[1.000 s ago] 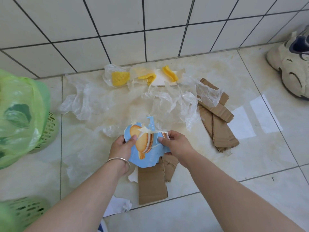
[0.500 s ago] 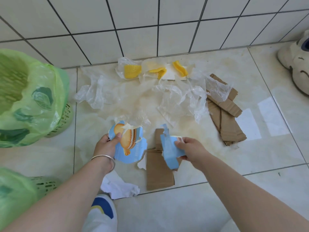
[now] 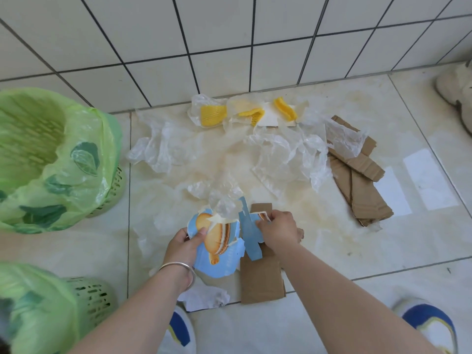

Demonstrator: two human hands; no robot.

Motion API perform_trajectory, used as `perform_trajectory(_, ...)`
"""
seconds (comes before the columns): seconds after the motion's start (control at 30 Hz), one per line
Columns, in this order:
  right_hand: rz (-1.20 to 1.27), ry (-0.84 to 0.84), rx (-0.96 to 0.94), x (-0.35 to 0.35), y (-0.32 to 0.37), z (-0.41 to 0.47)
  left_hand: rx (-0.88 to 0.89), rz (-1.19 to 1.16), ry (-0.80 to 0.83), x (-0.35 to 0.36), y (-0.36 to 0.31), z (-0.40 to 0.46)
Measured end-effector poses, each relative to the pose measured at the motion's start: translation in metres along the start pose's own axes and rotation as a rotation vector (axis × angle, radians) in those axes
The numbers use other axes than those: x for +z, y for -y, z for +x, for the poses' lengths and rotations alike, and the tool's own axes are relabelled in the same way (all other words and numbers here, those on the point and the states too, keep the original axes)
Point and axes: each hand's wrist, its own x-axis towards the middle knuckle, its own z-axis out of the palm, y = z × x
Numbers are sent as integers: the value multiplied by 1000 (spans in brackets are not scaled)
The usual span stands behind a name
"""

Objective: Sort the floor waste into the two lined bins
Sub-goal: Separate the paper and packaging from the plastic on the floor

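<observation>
Blue biscuit wrapper [image 3: 217,251], no legible writing

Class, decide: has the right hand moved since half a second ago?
Yes. The right hand has swung left, bringing its blue piece over the brown cardboard towards the left hand's piece.

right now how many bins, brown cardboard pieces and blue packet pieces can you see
Green lined bins: 2, one by the wall, one nearer the person.
Brown cardboard pieces: 2 groups, one under the hands, one pile at right.
Blue packet pieces: 2, the larger in the left hand at, the smaller in the right hand at.
Total: 6
</observation>
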Motion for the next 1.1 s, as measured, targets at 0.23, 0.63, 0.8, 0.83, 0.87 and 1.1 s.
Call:
perform_trajectory(0.23, 264, 20, 29, -12, 19, 12, 11, 3, -18, -11, -11, 13)
perform_trajectory(0.63, 852, 229, -96, -67, 110, -40, 298, 107, -67, -6, -81, -17)
perform_trajectory(0.8, 687, 353, -308, -74, 159, -107, 442, 58, -129, -46, -123, -75)
perform_trajectory(0.83, 639, 363, -347, -74, 166, -122, 446, 56, -151, -59, -130, -88)
perform_trajectory(0.87, 595, 373, -376, -73, 172, -136, 444, 55, -166, -72, -134, -102)
perform_trajectory(1.1, 425, 447, -518, -19, 206, -247, 548, 52, -323, -177, -119, -181)
